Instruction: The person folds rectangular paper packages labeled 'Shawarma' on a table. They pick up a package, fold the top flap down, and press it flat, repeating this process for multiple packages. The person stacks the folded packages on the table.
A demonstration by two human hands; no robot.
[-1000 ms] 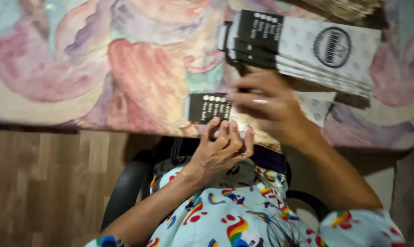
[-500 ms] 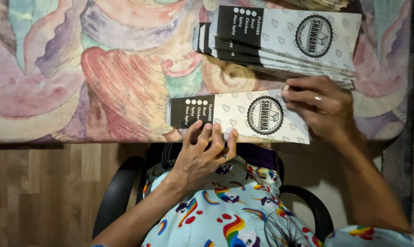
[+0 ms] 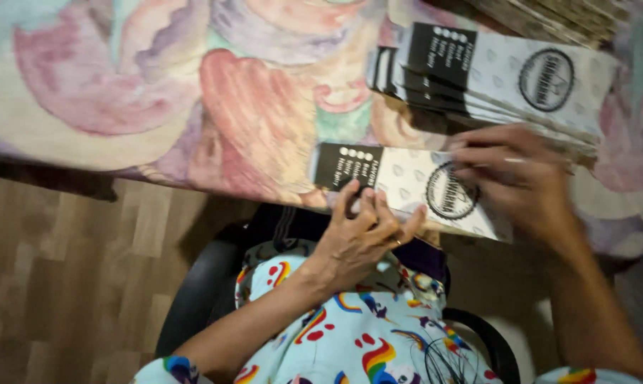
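Observation:
A flat white paper packet (image 3: 406, 188) with a black end and a round black emblem lies at the near edge of the table. My left hand (image 3: 360, 238) rests on its near edge, fingers bent over the packet's lower border. My right hand (image 3: 517, 178) lies over the packet's right part, fingers spread flat and pointing left, blurred by motion. Behind it sits a fanned stack of the same packets (image 3: 506, 78).
The table carries a cloth with pastel swirls (image 3: 158, 85). Brown cardboard pieces (image 3: 563, 14) show at the far right corner. Below are a wooden floor (image 3: 72, 284), a black chair armrest (image 3: 193, 291), and my rainbow-patterned clothing (image 3: 350, 341).
My right hand has slid left across the single packet, toward the emblem. My left hand stays at the packet's near edge. The view has shifted slightly.

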